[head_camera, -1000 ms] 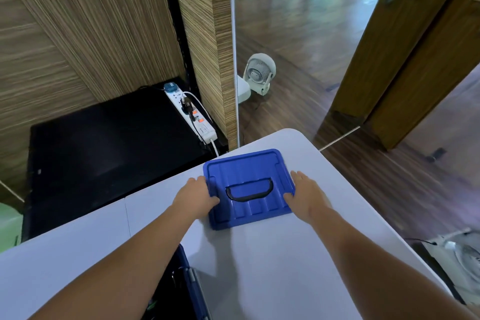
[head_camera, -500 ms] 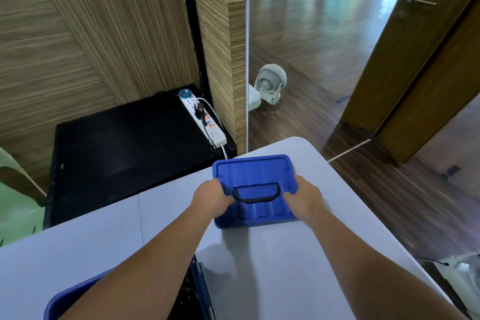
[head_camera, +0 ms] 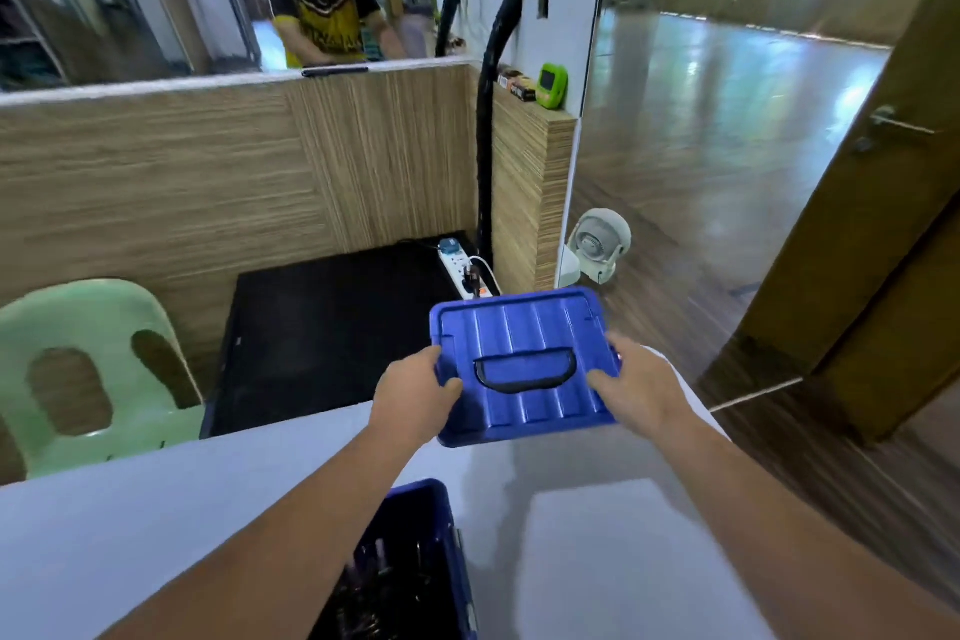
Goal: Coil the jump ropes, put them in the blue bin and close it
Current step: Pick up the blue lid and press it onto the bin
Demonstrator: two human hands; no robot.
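Above the white table's (head_camera: 597,561) far end, the left hand (head_camera: 415,395) and right hand (head_camera: 641,390) curl their fingers round the ribbed blue lid's (head_camera: 524,327) 9 and 3 o'clock edges. The open blue bin (head_camera: 465,582) sits at 6 o'clock.

Between left hand (head_camera: 415,398) and right hand (head_camera: 641,395), over the counter's (head_camera: 597,561) far edge — the lid (head_camera: 524,327). Nearer, on it, the bin (head_camera: 421,486); chair (head_camera: 93,307) far left.

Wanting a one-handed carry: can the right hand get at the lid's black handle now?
Probably yes: the handle lies uncovered beside the right hand, which must first release the lid at its edge.
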